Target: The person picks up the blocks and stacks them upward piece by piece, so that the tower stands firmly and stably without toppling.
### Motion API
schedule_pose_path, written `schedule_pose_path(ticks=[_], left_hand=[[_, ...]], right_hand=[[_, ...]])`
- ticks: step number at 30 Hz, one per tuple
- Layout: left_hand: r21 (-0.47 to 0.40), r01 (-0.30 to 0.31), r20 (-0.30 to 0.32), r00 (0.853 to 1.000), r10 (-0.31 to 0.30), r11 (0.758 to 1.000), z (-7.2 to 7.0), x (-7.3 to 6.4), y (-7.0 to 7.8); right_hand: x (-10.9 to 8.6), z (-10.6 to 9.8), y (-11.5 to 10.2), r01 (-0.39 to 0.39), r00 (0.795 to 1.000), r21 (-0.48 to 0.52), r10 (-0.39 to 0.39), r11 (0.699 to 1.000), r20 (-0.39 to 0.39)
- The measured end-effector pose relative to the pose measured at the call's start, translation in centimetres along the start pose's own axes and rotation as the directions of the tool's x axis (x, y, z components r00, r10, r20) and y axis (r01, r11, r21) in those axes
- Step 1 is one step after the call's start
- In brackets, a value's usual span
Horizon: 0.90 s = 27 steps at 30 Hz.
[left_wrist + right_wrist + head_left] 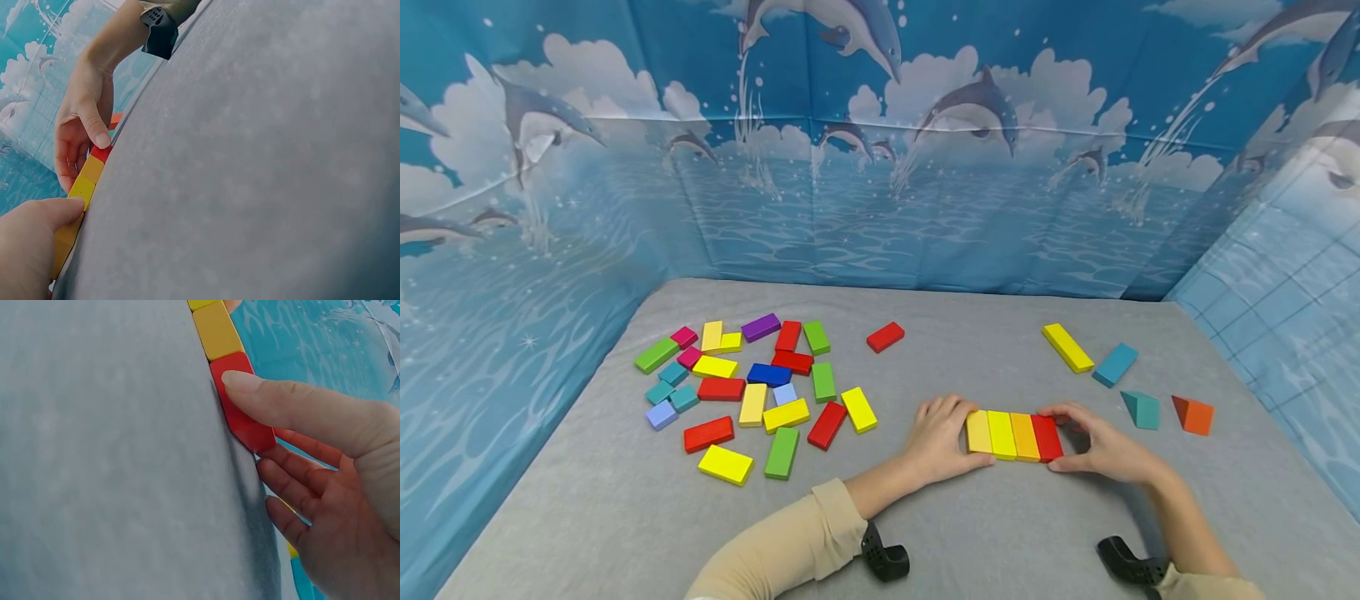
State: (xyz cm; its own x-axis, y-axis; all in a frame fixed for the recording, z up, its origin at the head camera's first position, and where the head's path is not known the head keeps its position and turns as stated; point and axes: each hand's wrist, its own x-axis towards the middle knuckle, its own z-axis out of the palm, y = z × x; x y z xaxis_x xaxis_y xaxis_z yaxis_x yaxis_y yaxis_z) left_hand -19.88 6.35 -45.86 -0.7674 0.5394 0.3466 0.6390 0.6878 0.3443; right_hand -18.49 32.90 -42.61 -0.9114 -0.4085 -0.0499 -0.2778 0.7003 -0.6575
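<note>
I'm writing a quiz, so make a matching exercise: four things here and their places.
1. Orange triangular block
2. Dark blue rectangular block
3. Right hand
4. Left hand

A. At the red end of the four-block row
B. At that row's pale yellow end
C. Rightmost of the blocks
D. Within the scattered block group

Pairs: 1-C, 2-D, 3-A, 4-B

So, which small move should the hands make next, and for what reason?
I would suggest that the right hand gently press the red end block toward the left hand. The two hands hold opposite ends of the row of four rectangular blocks, so a light squeeze should probably hold them side by side.
</note>
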Motion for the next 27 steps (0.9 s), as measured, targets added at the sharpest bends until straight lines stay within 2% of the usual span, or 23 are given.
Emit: schedule_pose_path(ticks=[17, 20, 22, 24, 27], left_hand=[[-0.008, 0.006, 0.011, 1.000, -0.006, 1.000, -0.1, -0.1, -0.1], [-0.040, 0.002, 0.052, 0.999, 0.000, 0.999, -0.5, 0.1, -0.2], [-0.102, 0.010, 0.097, 0.995, 0.000, 0.995, -1.2, 0.4, -0.7], [-0.171, 0.043, 0.134, 0.991, -0.020, 0.984, -2.1, 1.0, -1.7], [-0.254, 0.113, 0.114, 0.990, -0.086, 0.960, -3.7, 2.0, -4.0]], right_hand=[[0.0, 0.4, -0.1, -0.041, 0.999, 0.012, 0.041, 0.999, -0.004], [-0.1, 0.4, 0.0, -0.040, 0.999, 0.012, 0.040, 0.999, -0.005], [-0.2, 0.4, 0.2, -0.041, 0.999, 0.021, 0.041, 0.999, -0.002], [-0.3, 0.3, 0.4, -0.038, 0.999, 0.037, 0.038, 0.999, 0.005], [-0.4, 0.3, 0.6, -0.028, 1.000, 0.077, 0.027, 0.997, 0.013]])
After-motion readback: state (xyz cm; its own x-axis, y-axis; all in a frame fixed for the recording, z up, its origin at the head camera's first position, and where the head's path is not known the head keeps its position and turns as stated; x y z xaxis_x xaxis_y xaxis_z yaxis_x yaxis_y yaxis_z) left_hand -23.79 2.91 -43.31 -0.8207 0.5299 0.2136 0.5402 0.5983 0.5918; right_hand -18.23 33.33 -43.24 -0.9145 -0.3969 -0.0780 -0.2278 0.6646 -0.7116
